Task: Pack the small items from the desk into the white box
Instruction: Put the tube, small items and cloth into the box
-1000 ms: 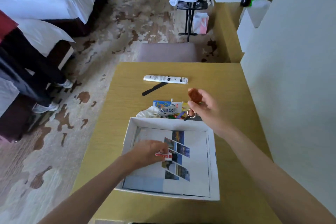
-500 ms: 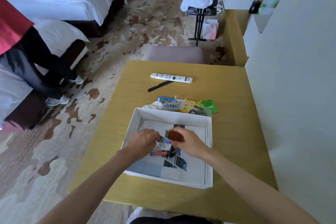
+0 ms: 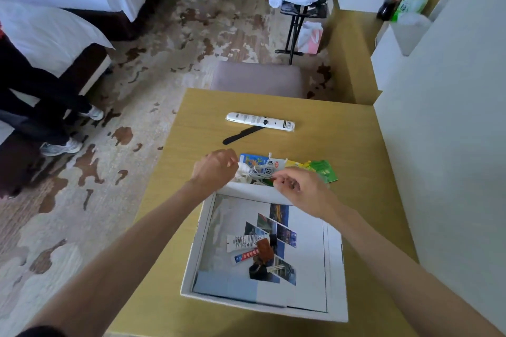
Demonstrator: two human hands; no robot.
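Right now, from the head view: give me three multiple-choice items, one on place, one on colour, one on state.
1. Where is the brown key fob? A on the bed B in the white box C on the floor
2. Colour of the packet at the pile's right end? A purple B black C green
3. The white box is: A open on top B lidded C upturned
Answers: 1 B, it lies on the box's floor; 2 C, plainly green; 3 A, its contents show from above.

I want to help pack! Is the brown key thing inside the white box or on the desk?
Inside. The brown key holder lies on the floor of the white box, beside a paper tag.
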